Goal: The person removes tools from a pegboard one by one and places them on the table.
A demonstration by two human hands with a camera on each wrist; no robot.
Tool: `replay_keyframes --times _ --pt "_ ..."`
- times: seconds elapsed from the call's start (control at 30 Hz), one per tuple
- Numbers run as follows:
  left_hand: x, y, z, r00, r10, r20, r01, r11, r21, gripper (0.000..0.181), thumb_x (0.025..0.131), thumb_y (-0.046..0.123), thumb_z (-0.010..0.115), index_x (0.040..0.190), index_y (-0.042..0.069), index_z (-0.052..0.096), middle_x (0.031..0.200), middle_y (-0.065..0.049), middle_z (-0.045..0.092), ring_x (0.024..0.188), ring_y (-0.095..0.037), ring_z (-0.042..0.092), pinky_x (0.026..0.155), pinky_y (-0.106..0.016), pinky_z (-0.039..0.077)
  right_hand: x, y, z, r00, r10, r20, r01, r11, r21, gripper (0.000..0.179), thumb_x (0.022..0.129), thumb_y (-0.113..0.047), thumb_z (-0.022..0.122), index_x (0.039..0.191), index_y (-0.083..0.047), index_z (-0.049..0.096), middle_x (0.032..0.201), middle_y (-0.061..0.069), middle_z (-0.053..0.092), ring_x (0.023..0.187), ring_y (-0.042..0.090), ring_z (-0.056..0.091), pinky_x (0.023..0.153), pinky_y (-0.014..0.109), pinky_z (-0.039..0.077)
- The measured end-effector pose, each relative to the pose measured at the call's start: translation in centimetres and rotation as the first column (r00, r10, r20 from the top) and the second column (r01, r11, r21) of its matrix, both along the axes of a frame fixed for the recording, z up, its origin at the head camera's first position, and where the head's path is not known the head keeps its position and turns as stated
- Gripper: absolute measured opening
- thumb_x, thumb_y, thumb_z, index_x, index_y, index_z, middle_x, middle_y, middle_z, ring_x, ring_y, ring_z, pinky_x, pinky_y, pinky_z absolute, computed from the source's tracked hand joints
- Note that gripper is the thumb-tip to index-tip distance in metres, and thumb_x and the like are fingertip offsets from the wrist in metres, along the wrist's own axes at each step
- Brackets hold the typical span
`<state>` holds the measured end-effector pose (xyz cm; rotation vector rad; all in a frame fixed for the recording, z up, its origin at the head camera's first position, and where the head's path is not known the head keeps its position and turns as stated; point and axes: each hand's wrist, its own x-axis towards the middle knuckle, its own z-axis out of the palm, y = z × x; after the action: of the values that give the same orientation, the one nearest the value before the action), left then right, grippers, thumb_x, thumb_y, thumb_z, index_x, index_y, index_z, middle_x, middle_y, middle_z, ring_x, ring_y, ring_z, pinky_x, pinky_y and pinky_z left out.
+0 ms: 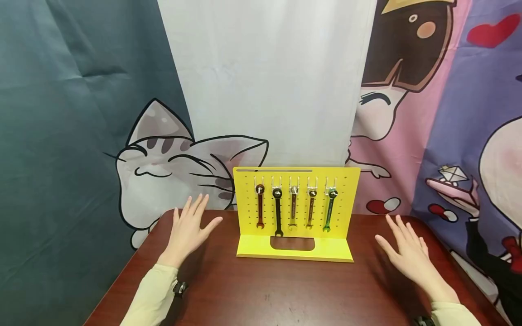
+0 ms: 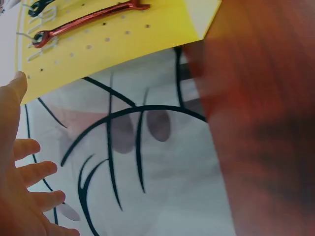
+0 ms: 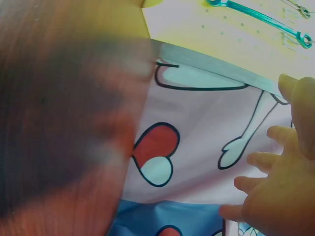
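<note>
5 wrenches (image 1: 293, 209) on ylw pegboard (image 1: 244, 199) btwn L hand (image 1: 186, 234), R hand (image 1: 411, 256)

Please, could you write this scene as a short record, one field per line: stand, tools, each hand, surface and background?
Stand: yellow pegboard, upright on the table
Tools: five wrenches in a row on hooks; from left, red wrench, black wrench, two shiny wrenches, green wrench
Left hand: left of the stand, fingers spread, holding nothing
Right hand: right of the stand, fingers extended, holding nothing
Surface: dark reddish-brown table
Background: printed cloth with cartoon figures, including a cat
</note>
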<state>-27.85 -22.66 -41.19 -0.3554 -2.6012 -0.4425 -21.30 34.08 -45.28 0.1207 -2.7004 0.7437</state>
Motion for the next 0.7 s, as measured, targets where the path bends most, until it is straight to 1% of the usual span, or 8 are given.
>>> replay_keyframes --times 0.13,0.27,0.33,0.4,0.47,0.53,0.63,0.7 --pt "-0.8 0.3 1.3 0.998 -0.059 -0.001 0.059 0.998 0.031 0.081 0.094 0.055 0.065 0.155 0.010 0.039 0.157 -0.016 0.040 0.147 -0.040 0.028 0.112 -0.070 0.017 0.1 0.2 1.0 0.999 0.050 -0.021 -0.051 0.996 -0.069 0.074 0.104 -0.039 0.055 0.161 -0.009 0.019 0.162 0.031 0.013 0.147 0.055 0.008 0.109 0.075 0.002" --pt "-1.9 0.9 3.3 0.992 -0.127 0.021 0.125 0.988 0.087 0.074 0.096 0.049 0.066 0.154 0.011 0.041 0.154 -0.014 0.044 0.146 -0.037 0.033 0.114 -0.062 0.023 0.0 0.4 2.6 0.997 0.063 -0.037 -0.067 0.992 -0.111 0.071 0.104 -0.036 0.056 0.162 -0.012 0.022 0.158 0.032 0.026 0.141 0.057 0.024 0.106 0.074 0.019" --pt "-2.4 1.4 4.4 0.987 -0.157 0.040 0.150 0.980 0.133 0.071 0.097 0.048 0.065 0.153 0.012 0.043 0.153 -0.013 0.046 0.144 -0.035 0.037 0.114 -0.058 0.028 -0.1 0.3 3.5 0.997 0.055 -0.048 -0.060 0.991 -0.117 0.068 0.104 -0.036 0.057 0.161 -0.014 0.027 0.153 0.030 0.037 0.135 0.055 0.036 0.109 0.059 0.031" --pt "-2.9 1.9 5.5 0.980 -0.191 0.054 0.177 0.965 0.195 0.069 0.097 0.047 0.066 0.152 0.012 0.045 0.152 -0.013 0.047 0.141 -0.034 0.041 0.112 -0.055 0.033 -0.3 0.1 4.2 0.996 0.055 -0.066 -0.063 0.990 -0.125 0.064 0.104 -0.035 0.058 0.158 -0.013 0.033 0.146 0.029 0.047 0.129 0.052 0.047 0.105 0.032 0.042" --pt "-3.5 2.4 6.5 0.975 -0.214 0.063 0.192 0.949 0.251 0.067 0.096 0.047 0.066 0.151 0.013 0.048 0.150 -0.013 0.049 0.139 -0.033 0.044 0.110 -0.053 0.036 -0.5 -0.3 4.8 0.995 0.052 -0.084 -0.063 0.988 -0.140 0.059 0.103 -0.035 0.060 0.154 -0.011 0.042 0.140 0.026 0.055 0.124 0.035 0.058 0.091 0.010 0.040" --pt "-4.1 2.9 7.3 0.969 -0.238 0.060 0.209 0.928 0.309 0.066 0.096 0.046 0.068 0.149 0.012 0.050 0.148 -0.013 0.051 0.136 -0.032 0.047 0.109 -0.053 0.038 -0.7 -0.9 5.3 0.994 0.055 -0.097 -0.071 0.983 -0.167 0.054 0.102 -0.035 0.061 0.150 -0.011 0.048 0.137 0.023 0.059 0.118 0.010 0.062 0.080 -0.001 0.033" --pt "-4.7 3.3 8.1 0.965 -0.255 0.056 0.215 0.898 0.385 0.063 0.095 0.044 0.069 0.147 0.013 0.053 0.144 -0.012 0.055 0.132 -0.032 0.052 0.106 -0.052 0.042 -1.1 -2.0 5.9 0.993 0.067 -0.098 -0.086 0.974 -0.211 0.050 0.102 -0.037 0.061 0.145 -0.012 0.054 0.135 0.018 0.062 0.106 -0.018 0.050 0.079 0.001 0.037" --pt "-5.1 3.6 8.3 0.964 -0.260 0.056 0.211 0.876 0.434 0.060 0.095 0.042 0.070 0.146 0.015 0.054 0.143 -0.011 0.057 0.130 -0.031 0.053 0.105 -0.050 0.043 -1.4 -2.7 6.1 0.993 0.079 -0.091 -0.098 0.968 -0.232 0.049 0.102 -0.038 0.061 0.144 -0.012 0.055 0.135 0.017 0.062 0.107 -0.017 0.050 0.079 0.002 0.038"
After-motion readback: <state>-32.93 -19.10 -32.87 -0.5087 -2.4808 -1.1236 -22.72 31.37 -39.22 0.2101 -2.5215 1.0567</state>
